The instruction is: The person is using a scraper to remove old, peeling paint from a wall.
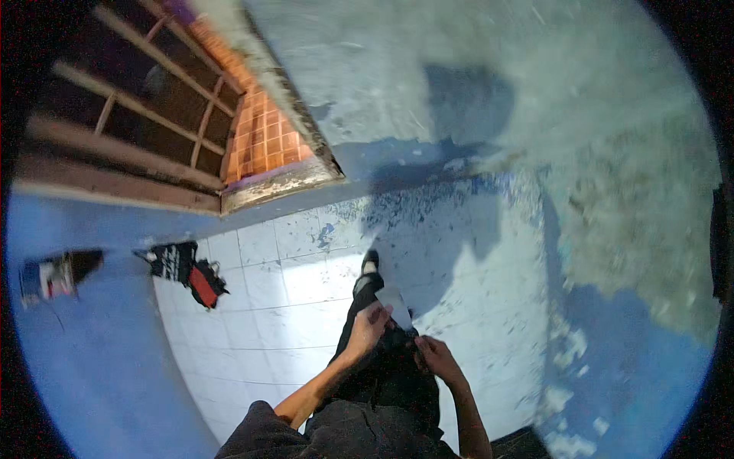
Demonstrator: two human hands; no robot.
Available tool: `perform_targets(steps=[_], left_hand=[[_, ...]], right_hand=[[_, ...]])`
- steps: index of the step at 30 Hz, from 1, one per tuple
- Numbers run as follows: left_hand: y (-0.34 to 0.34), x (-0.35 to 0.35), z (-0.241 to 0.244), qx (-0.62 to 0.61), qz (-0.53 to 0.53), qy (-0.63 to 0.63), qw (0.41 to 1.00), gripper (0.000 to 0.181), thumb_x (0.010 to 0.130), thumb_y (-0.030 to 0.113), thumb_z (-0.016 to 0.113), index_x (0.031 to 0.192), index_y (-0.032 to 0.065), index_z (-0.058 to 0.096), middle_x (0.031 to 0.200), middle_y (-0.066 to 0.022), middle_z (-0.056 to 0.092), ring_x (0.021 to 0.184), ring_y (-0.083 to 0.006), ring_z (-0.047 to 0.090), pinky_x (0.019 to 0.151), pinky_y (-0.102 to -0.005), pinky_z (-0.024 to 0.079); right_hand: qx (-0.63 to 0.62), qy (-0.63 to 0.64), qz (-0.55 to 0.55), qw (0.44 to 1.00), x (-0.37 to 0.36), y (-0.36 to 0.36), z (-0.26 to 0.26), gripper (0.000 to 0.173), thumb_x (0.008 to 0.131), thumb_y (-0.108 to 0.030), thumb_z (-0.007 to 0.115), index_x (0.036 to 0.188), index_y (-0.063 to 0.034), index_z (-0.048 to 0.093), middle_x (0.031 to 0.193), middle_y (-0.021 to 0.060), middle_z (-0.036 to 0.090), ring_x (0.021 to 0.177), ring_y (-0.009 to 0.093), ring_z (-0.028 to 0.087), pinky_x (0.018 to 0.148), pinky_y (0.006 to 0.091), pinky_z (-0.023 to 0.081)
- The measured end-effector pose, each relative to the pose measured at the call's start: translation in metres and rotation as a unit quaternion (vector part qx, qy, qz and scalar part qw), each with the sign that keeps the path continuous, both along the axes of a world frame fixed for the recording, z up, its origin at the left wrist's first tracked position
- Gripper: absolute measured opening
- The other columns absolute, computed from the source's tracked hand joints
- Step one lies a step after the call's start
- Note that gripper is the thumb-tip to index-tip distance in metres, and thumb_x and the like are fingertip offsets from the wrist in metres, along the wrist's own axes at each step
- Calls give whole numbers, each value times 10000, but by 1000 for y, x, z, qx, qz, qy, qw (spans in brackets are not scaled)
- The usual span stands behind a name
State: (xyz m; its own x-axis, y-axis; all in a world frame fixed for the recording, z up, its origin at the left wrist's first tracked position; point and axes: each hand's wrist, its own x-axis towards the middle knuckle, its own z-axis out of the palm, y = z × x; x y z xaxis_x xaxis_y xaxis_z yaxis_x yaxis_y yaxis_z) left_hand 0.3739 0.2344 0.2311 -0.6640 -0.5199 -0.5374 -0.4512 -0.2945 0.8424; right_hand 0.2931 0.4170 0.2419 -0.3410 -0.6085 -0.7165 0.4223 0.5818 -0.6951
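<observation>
A flat scraper with a broad pale blade [393, 303] is held in front of my dark trousers. My right hand [437, 357] is closed around its dark handle, which is mostly hidden by the fingers. At the blade's left edge, my left hand [370, 328] has its fingers curled against the metal. Below the blade shows one foot in a dark shoe [371, 259] on the white tiled floor [258, 327].
Ahead is a wall [355, 46] with patchy, stripped paint; blue paint [619, 321] remains low on the right. Paint flakes [413, 212] litter the floor along it. A wooden window frame [281, 186] juts out at left. Black and red bags [203, 284] lie by the left wall.
</observation>
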Motion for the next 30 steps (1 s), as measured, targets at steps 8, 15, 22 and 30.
perform_targets(steps=[8,15,22,30], left_hand=[[-6,-26,35,86,234,104,963,265,938,241,487,895,-13,548,709,-38,527,637,-112,512,592,-256,427],[-56,-87,43,287,289,247,879,369,939,403,442,958,47,537,806,-11,568,794,-130,574,753,-284,463],[-41,-174,18,394,410,327,755,352,930,420,445,944,74,507,743,-21,555,690,-136,582,683,-275,486],[-32,-325,-65,422,548,424,585,428,945,437,388,982,29,511,717,-37,558,601,-116,565,574,-258,480]], right_hand=[[-5,-10,178,984,-56,-66,71,303,964,-304,406,1020,-27,516,543,-5,458,423,82,424,394,247,340],[-52,224,250,941,-101,-110,104,330,958,-265,417,1163,-7,428,565,80,474,435,159,443,438,308,347],[-70,342,362,864,-180,-132,99,291,951,-230,418,1129,-2,447,578,142,474,441,256,470,439,363,357],[63,294,510,806,-341,-176,8,322,944,-266,445,1145,-14,444,571,86,451,461,148,393,461,311,329]])
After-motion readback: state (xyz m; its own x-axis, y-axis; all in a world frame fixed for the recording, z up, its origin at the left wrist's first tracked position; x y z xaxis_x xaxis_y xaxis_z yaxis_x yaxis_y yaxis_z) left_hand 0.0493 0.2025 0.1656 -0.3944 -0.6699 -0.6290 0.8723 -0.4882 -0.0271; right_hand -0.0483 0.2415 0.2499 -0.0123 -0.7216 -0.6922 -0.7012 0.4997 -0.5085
